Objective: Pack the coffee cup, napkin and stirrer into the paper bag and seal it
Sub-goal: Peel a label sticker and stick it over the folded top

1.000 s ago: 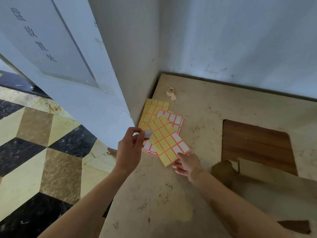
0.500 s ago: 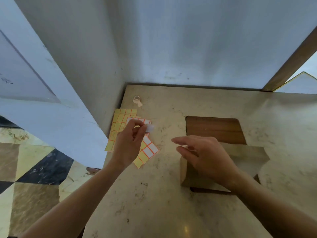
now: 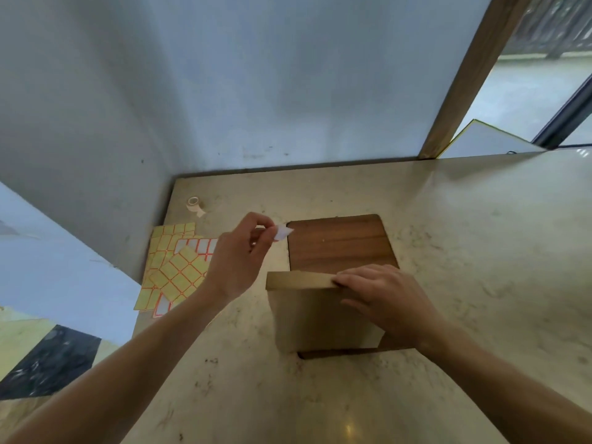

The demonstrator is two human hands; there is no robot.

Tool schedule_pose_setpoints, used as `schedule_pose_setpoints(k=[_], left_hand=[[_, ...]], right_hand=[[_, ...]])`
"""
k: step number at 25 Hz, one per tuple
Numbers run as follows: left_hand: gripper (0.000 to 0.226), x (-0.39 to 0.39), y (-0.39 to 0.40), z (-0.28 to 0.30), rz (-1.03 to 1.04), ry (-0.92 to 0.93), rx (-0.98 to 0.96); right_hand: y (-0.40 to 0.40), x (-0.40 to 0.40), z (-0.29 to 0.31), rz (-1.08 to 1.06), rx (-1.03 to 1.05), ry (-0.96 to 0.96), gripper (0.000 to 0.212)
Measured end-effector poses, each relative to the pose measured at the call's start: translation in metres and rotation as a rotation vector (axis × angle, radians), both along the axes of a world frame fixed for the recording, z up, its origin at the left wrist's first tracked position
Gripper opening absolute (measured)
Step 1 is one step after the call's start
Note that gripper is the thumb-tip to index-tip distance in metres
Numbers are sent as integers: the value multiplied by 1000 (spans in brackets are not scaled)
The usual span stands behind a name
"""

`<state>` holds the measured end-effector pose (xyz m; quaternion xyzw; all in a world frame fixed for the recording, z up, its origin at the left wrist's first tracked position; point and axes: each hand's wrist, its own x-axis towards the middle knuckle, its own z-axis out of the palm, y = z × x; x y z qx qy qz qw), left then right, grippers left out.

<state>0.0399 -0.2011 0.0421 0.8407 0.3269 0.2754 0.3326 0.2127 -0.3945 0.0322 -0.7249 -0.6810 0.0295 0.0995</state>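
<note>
In the head view the paper bag (image 3: 320,312) stands at centre frame, its folded top pressed flat under the right hand (image 3: 384,296), while the left hand (image 3: 237,261) pinches a small white sticker (image 3: 283,232) up left of it. Bag and sticker look light and flimsy, so the fold is best held at its edge. Cup, napkin and stirrer are unseen, presumably inside.

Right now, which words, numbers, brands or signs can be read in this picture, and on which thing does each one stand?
None can be read.
Label sheets: only blank fields with orange borders, no writing.
White sticker in the left hand: blank on the visible side.
Paper bag under the right hand: no print visible.
Tape roll: no marking visible.
</note>
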Motion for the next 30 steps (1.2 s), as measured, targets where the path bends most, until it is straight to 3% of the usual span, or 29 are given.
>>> schedule_pose_setpoints(k=[8,13,22,30], left_hand=[[14,30,-1,-6,-14,44,85],[25,40,2,-18,-153,91,117],[18,49,1,-29,-431,189,289],[15,26,-37,-30,-540,309,468]], right_hand=[[11,17,-15,78,52,66,29],[9,19,-27,82,102,135,25],[-20,-2,-44,101,319,35,16],[-39,-21,-48,97,396,35,15]])
